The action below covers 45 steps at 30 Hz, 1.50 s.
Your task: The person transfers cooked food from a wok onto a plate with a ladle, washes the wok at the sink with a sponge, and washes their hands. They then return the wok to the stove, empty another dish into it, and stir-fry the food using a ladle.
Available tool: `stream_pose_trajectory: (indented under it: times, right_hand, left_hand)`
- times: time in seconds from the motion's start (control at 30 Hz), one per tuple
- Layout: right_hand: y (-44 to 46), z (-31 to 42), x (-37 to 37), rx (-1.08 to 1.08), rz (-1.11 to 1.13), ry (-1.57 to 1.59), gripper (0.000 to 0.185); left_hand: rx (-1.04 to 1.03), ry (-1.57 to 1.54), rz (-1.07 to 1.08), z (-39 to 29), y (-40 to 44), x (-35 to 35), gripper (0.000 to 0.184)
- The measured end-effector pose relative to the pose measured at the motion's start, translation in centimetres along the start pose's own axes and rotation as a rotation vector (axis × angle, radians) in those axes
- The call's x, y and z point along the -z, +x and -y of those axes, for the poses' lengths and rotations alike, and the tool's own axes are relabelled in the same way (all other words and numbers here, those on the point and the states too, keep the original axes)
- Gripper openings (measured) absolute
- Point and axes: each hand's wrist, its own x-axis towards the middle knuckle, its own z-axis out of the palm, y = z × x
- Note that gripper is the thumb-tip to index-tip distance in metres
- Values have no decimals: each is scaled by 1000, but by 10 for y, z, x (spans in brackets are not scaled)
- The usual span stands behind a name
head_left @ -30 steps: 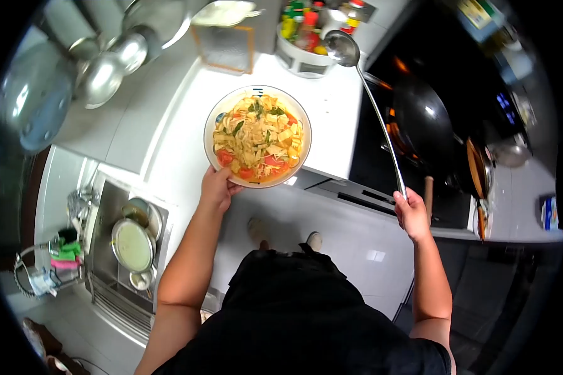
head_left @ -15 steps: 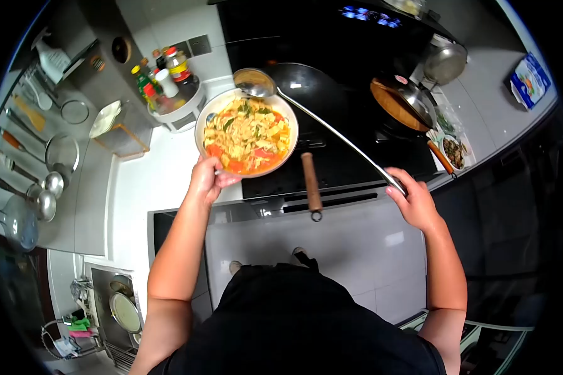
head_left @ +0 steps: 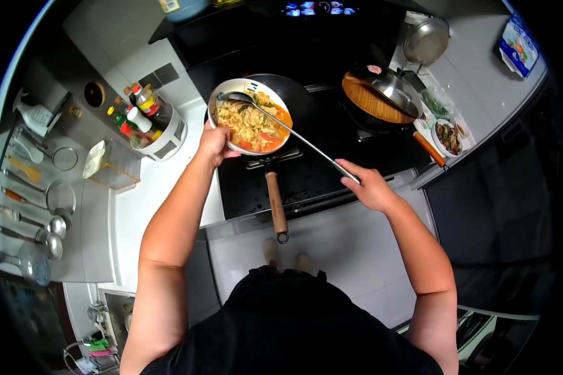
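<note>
In my left hand is a white bowl, gripped by its near left rim and tilted. It holds a cooked dish of yellow pieces, red tomato-like chunks, green bits and reddish sauce. My right hand is closed around the end of a long metal ladle. The ladle's head lies inside the bowl, over the upper left of the food. Beneath and behind the bowl sits a dark wok on the stove, its wooden handle pointing toward me. The wok's inside is mostly hidden by the bowl.
Right of the wok, a pan with a wooden lid and a glass lid stands on the stove. A bowl of dark food is beyond it. Bottles fill a white rack at left. Utensils hang on the left wall.
The bowl has tilted and moved over the wok. The ladle's head has gone from beyond the rim into the bowl, and my right hand has come left, nearer the bowl.
</note>
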Motion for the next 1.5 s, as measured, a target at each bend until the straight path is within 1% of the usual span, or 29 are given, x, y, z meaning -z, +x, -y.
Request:
stream_pose_trajectory:
  times: [0.03, 0.07, 0.2, 0.27, 0.3, 0.47, 0.6, 0.63, 0.67, 0.7, 0.77, 0.83, 0.97, 1.07, 1.1, 1.17, 1.27, 1.37, 1.4, 1.43, 1.5]
  right_hand:
    - [2, 1, -2, -11, -7, -17, 44]
    - [3, 2, -3, -26, -10, -35, 42]
    - [13, -6, 6, 30, -31, -345, 38]
    - [14, -4, 12, 33, -37, -494, 37]
    - [14, -8, 10, 112, -110, -573, 37]
    - [16, -9, 13, 105, -134, -796, 40]
    - [22, 1, 22, 113, -159, -956, 44]
    - [21, 4, 28, 100, -162, -996, 45]
    - [21, 5, 32, 88, -165, -1035, 45]
    - [21, 5, 33, 123, -210, -992, 45]
    - [28, 4, 25, 128, -262, -918, 44]
    - [40, 6, 11, 114, -316, -834, 42]
    - [52, 1, -10, 17, -252, -783, 39]
    - [33, -11, 8, 24, -182, -805, 38]
    - [25, -11, 15, 39, -188, -781, 38]
    - [11, -4, 28, 5, -192, -833, 38]
    - [3, 5, 34, -2, -233, -822, 39]
    - [9, 9, 16, 46, -291, -762, 39]
    - [15, 12, 7, 105, -315, -719, 38]
    - [19, 16, 0, 101, -301, -737, 38]
    - [20, 15, -2, 123, -272, -804, 39]
  left_hand:
    - [5, 23, -5, -4, 4, -1, 59]
    - [0, 111, 40, -1, 16, 4, 59]
    - [67, 142, 17, -4, 44, 10, 58]
    - [83, 157, -4, -1, 54, 15, 63]
    - [76, 183, -9, -1, 57, 18, 65]
    - [33, 370, -73, -5, 87, 26, 75]
    - [97, 452, -44, -25, 99, 29, 78]
    - [106, 482, -39, -30, 99, 27, 72]
    - [103, 503, -39, -32, 104, 28, 71]
    - [100, 524, -40, -34, 106, 28, 70]
    - [100, 539, -46, -32, 105, 26, 66]
    - [70, 557, -30, -27, 110, 26, 66]
    - [32, 552, -68, -24, 113, 32, 66]
    - [15, 539, -111, -29, 111, 38, 68]
    - [3, 544, -124, -29, 112, 42, 69]
    - [-27, 546, -168, -27, 113, 48, 72]
    - [-39, 537, -163, -33, 109, 50, 74]
    - [-88, 500, -194, -30, 107, 44, 71]
    - [-107, 491, -198, -28, 108, 41, 70]
    - [-112, 462, -210, -31, 102, 37, 62]
    - [-129, 439, -215, -31, 98, 37, 58]
